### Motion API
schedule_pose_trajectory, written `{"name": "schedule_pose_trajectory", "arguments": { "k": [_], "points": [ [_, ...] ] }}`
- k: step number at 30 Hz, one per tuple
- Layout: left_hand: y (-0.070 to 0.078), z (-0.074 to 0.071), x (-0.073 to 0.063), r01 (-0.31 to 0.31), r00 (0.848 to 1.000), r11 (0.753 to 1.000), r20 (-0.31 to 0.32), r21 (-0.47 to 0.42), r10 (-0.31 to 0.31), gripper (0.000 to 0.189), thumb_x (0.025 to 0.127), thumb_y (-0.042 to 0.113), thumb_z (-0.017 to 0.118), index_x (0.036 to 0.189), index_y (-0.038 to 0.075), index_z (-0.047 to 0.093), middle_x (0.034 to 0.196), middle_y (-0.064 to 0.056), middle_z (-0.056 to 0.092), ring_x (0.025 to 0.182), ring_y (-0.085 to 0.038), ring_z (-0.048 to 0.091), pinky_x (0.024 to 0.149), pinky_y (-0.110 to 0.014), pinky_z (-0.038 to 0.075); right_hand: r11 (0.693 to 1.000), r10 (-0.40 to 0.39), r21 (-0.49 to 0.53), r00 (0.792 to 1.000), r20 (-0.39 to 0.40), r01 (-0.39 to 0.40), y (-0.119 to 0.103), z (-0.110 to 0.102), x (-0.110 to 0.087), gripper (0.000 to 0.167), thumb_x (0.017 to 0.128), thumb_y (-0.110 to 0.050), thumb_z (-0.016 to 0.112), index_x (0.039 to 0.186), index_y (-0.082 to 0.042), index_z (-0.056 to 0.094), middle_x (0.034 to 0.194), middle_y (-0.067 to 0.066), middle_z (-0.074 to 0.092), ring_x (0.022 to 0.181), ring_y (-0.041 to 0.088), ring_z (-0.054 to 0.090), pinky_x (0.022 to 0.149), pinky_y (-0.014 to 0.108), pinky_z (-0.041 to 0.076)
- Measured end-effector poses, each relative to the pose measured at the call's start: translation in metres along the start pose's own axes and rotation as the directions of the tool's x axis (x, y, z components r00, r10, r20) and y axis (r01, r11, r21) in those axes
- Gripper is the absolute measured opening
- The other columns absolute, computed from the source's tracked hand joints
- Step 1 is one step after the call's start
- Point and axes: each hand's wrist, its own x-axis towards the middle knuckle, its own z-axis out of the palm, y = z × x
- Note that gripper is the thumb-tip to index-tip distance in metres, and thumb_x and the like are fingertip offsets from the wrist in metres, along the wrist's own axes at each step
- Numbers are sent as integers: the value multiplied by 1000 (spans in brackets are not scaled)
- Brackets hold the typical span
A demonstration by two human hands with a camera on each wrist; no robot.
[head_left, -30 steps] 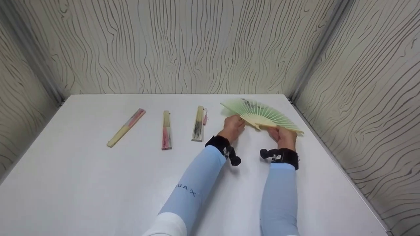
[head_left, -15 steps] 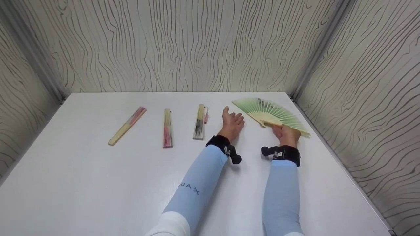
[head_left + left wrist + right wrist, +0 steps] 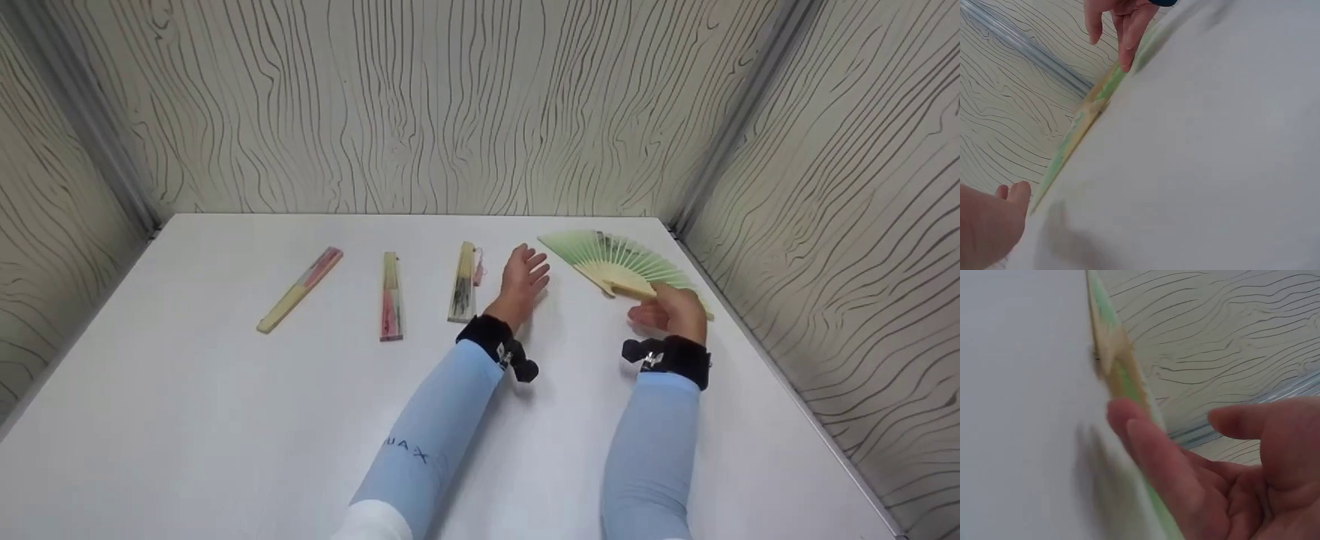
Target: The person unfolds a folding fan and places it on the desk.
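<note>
A green folding fan [image 3: 626, 259] lies spread at the back right of the table, its pale ribs meeting at a pivot on the near side. My right hand [image 3: 681, 309] is at the fan's near right edge. In the right wrist view, the thumb [image 3: 1238, 423] stands well apart from the fingers [image 3: 1157, 458], which overlap the green edge with nothing pinched. To the left of the fan, my left hand [image 3: 519, 285] hovers with its fingers loosely spread, holding nothing. In the left wrist view the fan [image 3: 1067, 143] appears nearly edge-on between both hands.
Three folded fans lie left of my hands: a slanted pink one [image 3: 300, 290], another pink one [image 3: 391, 300], and a grey-patterned one [image 3: 462, 289] with a pink tassel [image 3: 478, 271]. Wood-grain panels [image 3: 420, 112] enclose the white table [image 3: 262, 420] at the back and sides.
My left hand has let go of the fan and drawn away to its left. The fan has shifted slightly right and down onto the table. My right fingers have loosened from its edge.
</note>
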Motion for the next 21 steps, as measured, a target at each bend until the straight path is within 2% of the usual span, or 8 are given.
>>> {"name": "schedule_pose_trajectory", "arguments": {
  "k": [3, 5, 7, 10, 12, 17, 19, 21],
  "points": [
    [20, -2, -11, -48, 998, 966, 40, 255, 39, 60, 116, 34, 39, 166, 0, 39, 168, -19, 51, 161, -37, 44, 138, -47, 36, 972, -110, -205, 994, 19, 112, -26, 3, -9, 60, 115, -36, 42, 156, 9, 44, 99, 5, 78, 78, 9, 79, 86, 26, 69],
    [36, -4, -21, -94, 995, 906, 65, 413, 73, 58, 116, 34, 40, 165, 3, 42, 165, -17, 55, 159, -35, 47, 137, -47, 37, 934, -207, -293, 978, 24, 205, -44, 12, -16, 63, 115, -39, 40, 157, 7, 45, 118, 9, 75, 87, 7, 76, 93, 26, 67],
    [53, -9, -33, -158, 987, 817, 94, 554, 127, 57, 116, 37, 39, 164, 6, 46, 164, -14, 58, 158, -34, 49, 137, -47, 37, 880, -304, -375, 952, 28, 291, -59, 26, -25, 63, 114, -42, 40, 156, 4, 50, 131, 15, 70, 98, 12, 71, 100, 30, 64],
    [75, -24, -52, -245, 967, 635, 136, 732, 217, 57, 116, 43, 38, 164, 14, 47, 168, -10, 54, 159, -31, 47, 136, -48, 37, 787, -434, -469, 900, 40, 400, -74, 50, -38, 60, 114, -44, 42, 152, 0, 57, 146, 21, 65, 121, 27, 68, 114, 43, 57],
    [89, -38, -63, -308, 938, 474, 182, 825, 294, 56, 116, 43, 40, 165, 16, 47, 171, -9, 49, 163, -30, 41, 138, -49, 34, 710, -501, -532, 862, 79, 461, -79, 69, -46, 58, 114, -44, 42, 152, -3, 58, 154, 21, 62, 139, 35, 61, 122, 52, 50],
    [119, -76, -80, -401, 817, 29, 343, 916, 463, 56, 116, 36, 48, 166, 11, 45, 176, -13, 40, 171, -36, 21, 144, -54, 16, 522, -603, -589, 755, 256, 617, -83, 114, -54, 55, 116, -41, 45, 158, -7, 53, 169, 20, 49, 162, 40, 41, 135, 59, 35],
    [127, -86, -82, -388, 790, -67, 369, 919, 490, 57, 115, 35, 49, 166, 10, 44, 176, -14, 40, 172, -37, 18, 144, -55, 14, 461, -616, -593, 719, 321, 660, -82, 130, -54, 54, 116, -38, 47, 160, -6, 51, 171, 20, 47, 163, 40, 38, 137, 58, 32],
    [132, -93, -82, -368, 795, -67, 351, 928, 495, 57, 115, 35, 49, 166, 10, 43, 177, -13, 39, 172, -36, 18, 144, -54, 15, 422, -606, -598, 702, 373, 682, -78, 144, -51, 54, 116, -37, 48, 161, -6, 49, 172, 20, 45, 164, 39, 38, 138, 56, 31]
  ]
}}
